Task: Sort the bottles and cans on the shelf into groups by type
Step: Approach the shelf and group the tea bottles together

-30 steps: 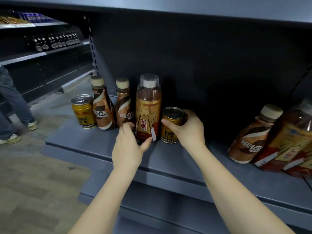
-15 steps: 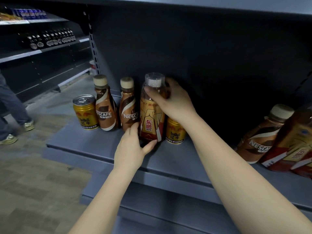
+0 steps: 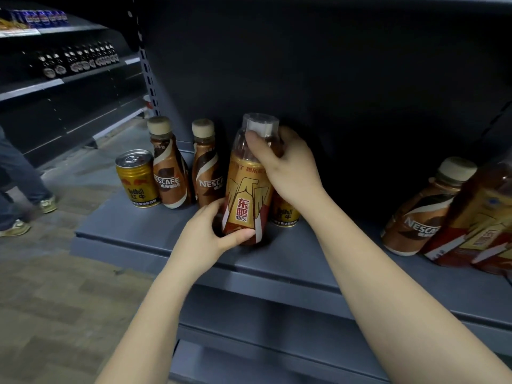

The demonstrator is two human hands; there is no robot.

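The tall orange bottle [image 3: 247, 187] with a clear cap stands near the front of the grey shelf [image 3: 155, 231], held by both hands. The right hand [image 3: 288, 167] wraps around its neck, and the left hand [image 3: 210, 234] grips its bottom. It leans a little toward the camera.

The shelf is flat, grey and dull, with a dark back wall. To the left stand a gold can [image 3: 137, 178] and two brown coffee bottles [image 3: 170, 170] [image 3: 206, 173], all upright in a row. A second gold can [image 3: 285, 214] stands just behind the tall bottle, partly hidden by the right arm. Far to the right, another coffee bottle [image 3: 424, 214] and more orange bottles [image 3: 476, 217] lean over together. More shelves with small dark bottles [image 3: 77, 59] fill the left side of the room. A person's legs and shoes [image 3: 19, 195] show on the brownish floor [image 3: 41, 300] there.

One second ago the right hand held the second gold can. Half a second ago it had moved up to the tall bottle's cap. Now it holds lower on the neck, and the bottle has tipped forward.
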